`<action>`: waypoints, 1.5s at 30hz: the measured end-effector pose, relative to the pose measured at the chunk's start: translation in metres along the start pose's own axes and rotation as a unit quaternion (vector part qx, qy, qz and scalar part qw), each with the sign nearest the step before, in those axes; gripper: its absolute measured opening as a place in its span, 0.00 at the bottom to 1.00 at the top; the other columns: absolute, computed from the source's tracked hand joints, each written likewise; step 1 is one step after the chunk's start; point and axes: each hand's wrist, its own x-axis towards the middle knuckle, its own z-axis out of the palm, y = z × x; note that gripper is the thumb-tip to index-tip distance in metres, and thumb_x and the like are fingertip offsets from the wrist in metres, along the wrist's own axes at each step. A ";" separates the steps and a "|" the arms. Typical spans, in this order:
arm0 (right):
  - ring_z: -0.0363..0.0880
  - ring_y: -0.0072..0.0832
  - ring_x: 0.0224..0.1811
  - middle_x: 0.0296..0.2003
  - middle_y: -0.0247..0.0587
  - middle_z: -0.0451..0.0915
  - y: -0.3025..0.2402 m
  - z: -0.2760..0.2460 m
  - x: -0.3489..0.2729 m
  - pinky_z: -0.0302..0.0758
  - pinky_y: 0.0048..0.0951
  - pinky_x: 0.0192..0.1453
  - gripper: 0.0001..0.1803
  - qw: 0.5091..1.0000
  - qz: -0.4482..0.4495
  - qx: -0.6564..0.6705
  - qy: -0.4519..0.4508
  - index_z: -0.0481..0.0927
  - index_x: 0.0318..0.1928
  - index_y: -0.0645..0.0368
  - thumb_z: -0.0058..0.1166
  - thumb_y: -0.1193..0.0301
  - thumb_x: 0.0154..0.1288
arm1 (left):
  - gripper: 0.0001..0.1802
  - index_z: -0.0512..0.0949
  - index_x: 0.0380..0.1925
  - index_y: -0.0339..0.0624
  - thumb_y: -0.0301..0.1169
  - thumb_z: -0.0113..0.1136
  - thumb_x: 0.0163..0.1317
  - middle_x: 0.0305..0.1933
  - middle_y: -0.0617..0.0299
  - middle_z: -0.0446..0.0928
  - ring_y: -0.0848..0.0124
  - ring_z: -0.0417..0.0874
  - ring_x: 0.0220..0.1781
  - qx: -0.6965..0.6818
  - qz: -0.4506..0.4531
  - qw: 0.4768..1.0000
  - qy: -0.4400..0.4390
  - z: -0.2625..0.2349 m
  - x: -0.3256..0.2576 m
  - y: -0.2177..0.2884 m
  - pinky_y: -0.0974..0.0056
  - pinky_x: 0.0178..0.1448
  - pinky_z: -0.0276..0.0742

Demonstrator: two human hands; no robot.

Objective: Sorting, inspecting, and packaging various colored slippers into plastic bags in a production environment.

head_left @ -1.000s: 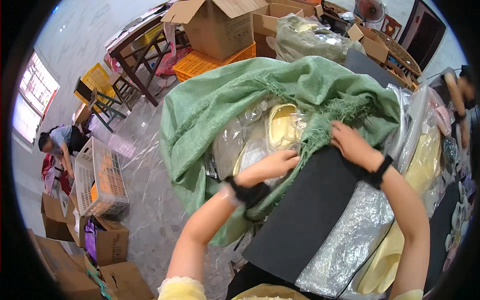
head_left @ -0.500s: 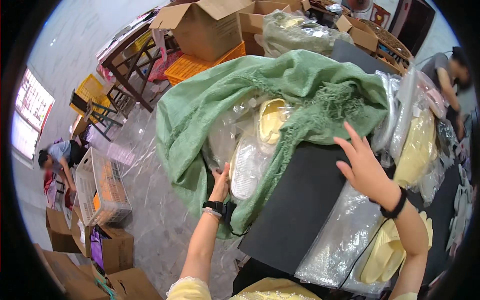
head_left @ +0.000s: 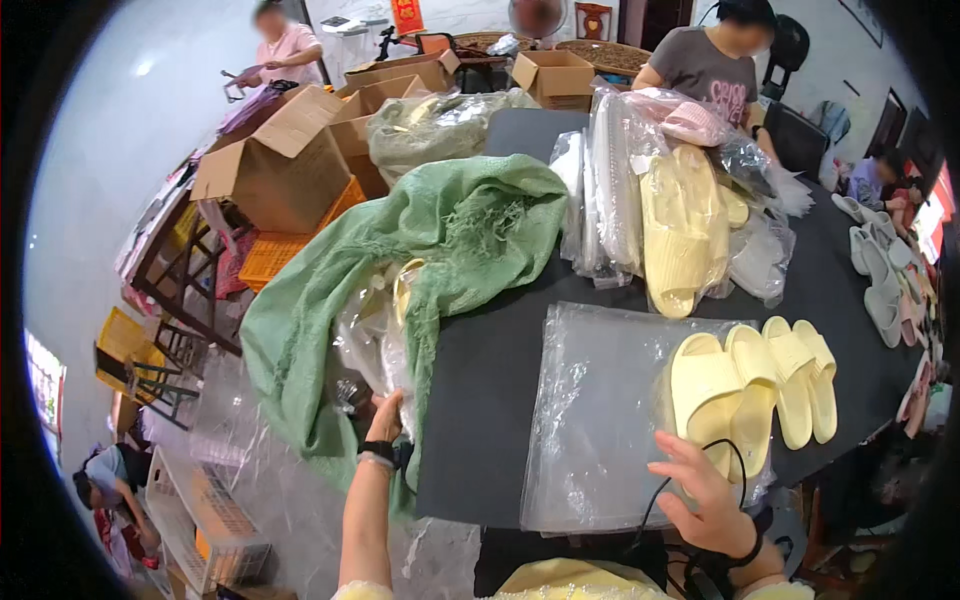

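Note:
My left hand (head_left: 384,418) reaches into the mouth of a green woven sack (head_left: 480,215), its fingers partly hidden against clear-wrapped slippers (head_left: 375,345). Whether it grips them I cannot tell. A black band circles that wrist. Over the near part of the table, my right hand (head_left: 700,497) is open, fingers spread and holding nothing. It hovers at the near end of a pair of pale yellow slippers (head_left: 712,385), which lies partly on flat clear plastic bags (head_left: 600,430). Close beside stands a second yellow pair (head_left: 800,375).
Bagged yellow slippers (head_left: 680,230) and other wrapped pairs are piled at the table's far side. Grey slippers (head_left: 875,285) line the right. A black cable (head_left: 650,510) loops by my right hand. Cardboard boxes (head_left: 290,165) stand beyond the sack. Several people work around.
The view has swung to the right, showing more of the table. My right hand has moved away from the sack's edge, down toward the yellow slippers. The left hand stays at the sack.

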 end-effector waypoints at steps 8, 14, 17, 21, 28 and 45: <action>0.70 0.39 0.59 0.57 0.51 0.70 0.031 0.053 -0.034 0.65 0.35 0.63 0.14 0.980 0.054 0.149 0.122 0.75 0.47 0.65 0.48 0.79 0.60 | 0.28 0.66 0.48 0.25 0.23 0.65 0.48 0.43 0.47 0.75 0.58 0.80 0.37 0.128 0.092 0.982 0.101 0.034 -0.033 0.057 0.56 0.39 0.80; 0.71 0.41 0.58 0.55 0.50 0.73 0.049 0.065 -0.041 0.67 0.35 0.61 0.13 0.986 0.027 0.114 0.115 0.76 0.46 0.64 0.50 0.77 0.61 | 0.12 0.76 0.35 0.29 0.25 0.61 0.51 0.30 0.57 0.79 0.68 0.80 0.28 0.204 0.140 0.966 0.068 -0.041 -0.044 0.144 0.66 0.34 0.76; 0.72 0.43 0.57 0.54 0.50 0.73 0.066 0.077 -0.043 0.67 0.36 0.60 0.12 0.984 0.047 0.106 0.138 0.76 0.45 0.65 0.49 0.77 0.60 | 0.10 0.77 0.31 0.32 0.25 0.62 0.48 0.29 0.57 0.79 0.68 0.80 0.27 0.202 0.109 0.973 0.024 -0.013 -0.081 0.189 0.66 0.34 0.76; 0.73 0.43 0.53 0.52 0.49 0.73 0.067 0.087 -0.045 0.69 0.37 0.57 0.12 0.987 0.030 0.045 0.152 0.76 0.44 0.64 0.50 0.78 0.58 | 0.09 0.77 0.30 0.32 0.24 0.62 0.48 0.29 0.56 0.79 0.67 0.81 0.27 0.190 0.156 0.965 0.094 -0.041 -0.117 0.239 0.64 0.34 0.78; 0.73 0.42 0.50 0.52 0.46 0.73 0.074 0.094 -0.045 0.69 0.38 0.53 0.12 0.984 -0.032 -0.073 0.156 0.77 0.43 0.61 0.52 0.77 0.56 | 0.10 0.78 0.36 0.32 0.27 0.55 0.58 0.32 0.56 0.81 0.66 0.82 0.29 0.144 0.221 0.963 0.050 -0.013 -0.196 0.330 0.62 0.39 0.80; 0.75 0.39 0.48 0.49 0.42 0.76 0.080 0.089 -0.043 0.69 0.37 0.51 0.12 0.976 -0.052 -0.120 0.177 0.79 0.41 0.56 0.55 0.75 0.53 | 0.23 0.70 0.54 0.34 0.40 0.52 0.65 0.51 0.57 0.75 0.68 0.79 0.48 0.081 0.467 0.866 -0.160 0.323 -0.205 0.376 0.65 0.51 0.76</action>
